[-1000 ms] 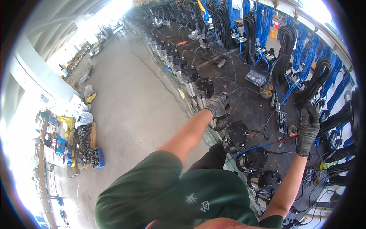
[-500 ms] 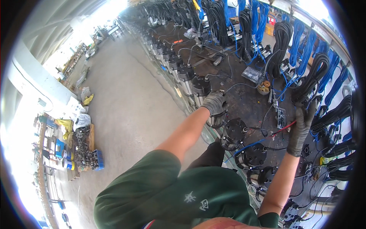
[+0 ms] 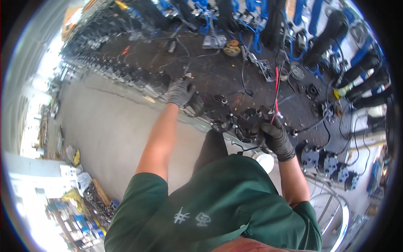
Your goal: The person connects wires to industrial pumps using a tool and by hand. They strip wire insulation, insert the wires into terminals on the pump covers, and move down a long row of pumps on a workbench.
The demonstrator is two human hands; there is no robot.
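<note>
My left hand [image 3: 181, 91], in a grey work glove, is curled at the row of black-topped cylindrical motors [image 3: 157, 82]. A dark cable [image 3: 187, 56] rises from beside its fingertips; what the fingers grip is hidden. My right hand [image 3: 277, 138], also gloved, is closed above the nearer motors, around the lower end of a red cable [image 3: 277, 90]. That cable stretches up across the dark bench. Between my hands stands another black motor [image 3: 217, 107] with a cable fitting on top.
The dark workbench [image 3: 155, 54] carries a small bowl of parts [image 3: 231, 48] and a clear plastic package [image 3: 214, 41]. Coiled black cables [image 3: 327, 38] and blue cables [image 3: 317, 17] line its far side. More motors [image 3: 329, 161] stand at the right. Concrete floor [image 3: 105, 122] lies to the left.
My view has turned. My right hand has come from the far cable coils down to the near motors, with the red cable at its fingers. My left hand stays at the motor row.
</note>
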